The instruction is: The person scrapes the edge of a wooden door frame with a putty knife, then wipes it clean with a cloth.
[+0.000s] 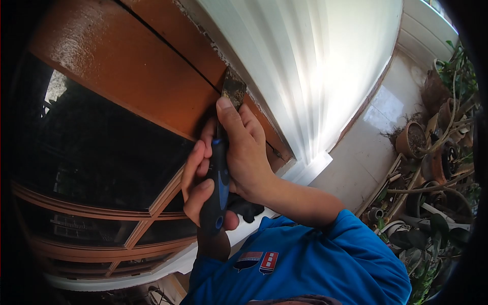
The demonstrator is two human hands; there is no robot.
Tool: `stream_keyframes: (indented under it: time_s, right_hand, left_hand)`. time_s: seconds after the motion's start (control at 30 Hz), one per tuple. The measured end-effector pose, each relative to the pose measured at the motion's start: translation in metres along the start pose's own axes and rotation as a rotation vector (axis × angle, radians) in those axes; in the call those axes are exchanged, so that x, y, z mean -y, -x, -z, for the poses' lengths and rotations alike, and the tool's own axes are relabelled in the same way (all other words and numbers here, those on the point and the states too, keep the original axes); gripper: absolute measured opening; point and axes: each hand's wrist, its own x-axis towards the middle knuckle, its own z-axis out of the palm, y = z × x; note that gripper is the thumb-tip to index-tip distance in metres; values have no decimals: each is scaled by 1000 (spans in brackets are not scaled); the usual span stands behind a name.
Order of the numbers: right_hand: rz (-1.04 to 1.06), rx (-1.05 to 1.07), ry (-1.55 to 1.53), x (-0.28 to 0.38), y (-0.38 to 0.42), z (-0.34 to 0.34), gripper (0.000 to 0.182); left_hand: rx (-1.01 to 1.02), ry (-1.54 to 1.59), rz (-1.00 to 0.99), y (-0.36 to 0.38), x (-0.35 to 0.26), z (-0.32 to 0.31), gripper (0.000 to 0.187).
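up against the brown wooden window frame (152, 61), both hands hold one tool. it is a scraper with a black and blue handle (217, 188) and a flat, dirty metal blade (233, 89). the right hand (244, 152) is closed around the top part of the handle, and its thumb lies straight along the tool, reaching up to the blade. the left hand (201, 188) is closed around the lower part of the handle, with its fingers curled over the blue bit. the blade tip touches the frame right where the brown wood meets the white painted wall (284, 66). the white paint looks chipped and rough along that edge. a thin dark crack runs across the brown wood near the blade. below the frame sits dark window glass (101, 147) with thin brown wooden bars across it. the arms wear blue sleeves (325, 254), and a small red, white and blue badge (256, 260) shows on the cloth. far off to the right, brown clay plant pots (410, 140) with green leaves stand on the pale tiled floor (371, 142), well apart from the hands.
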Motion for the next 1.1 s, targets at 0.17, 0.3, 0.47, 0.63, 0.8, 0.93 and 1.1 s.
stream_keyframes:
  time_s: [0.17,0.3,0.47,0.63,0.8,0.93,1.1]
  right_hand:
    - [-21,17,-72,-3,6,-2,33]
    - [-30,-24,-44,-1,6,-8,32]
    - [20,-25,-69,-4,6,-8,33]
    - [69,28,35,-1,-4,-10,36]
    - [29,39,21,1,0,-11,37]
    - [44,33,23,0,-5,-14,37]
    - [29,37,-24,5,-1,-19,37]
  left_hand:
    - [19,-25,-52,-3,-3,5,66]
    - [-39,-54,-57,-12,-7,0,69]
    - [-5,-43,-55,-6,-3,5,70]
    - [2,-20,-59,-16,4,8,69]
    - [-22,-9,-41,-18,-7,5,66]
    - [-66,26,-21,-24,-4,3,68]
    - [-48,-21,-64,-23,-7,5,68]
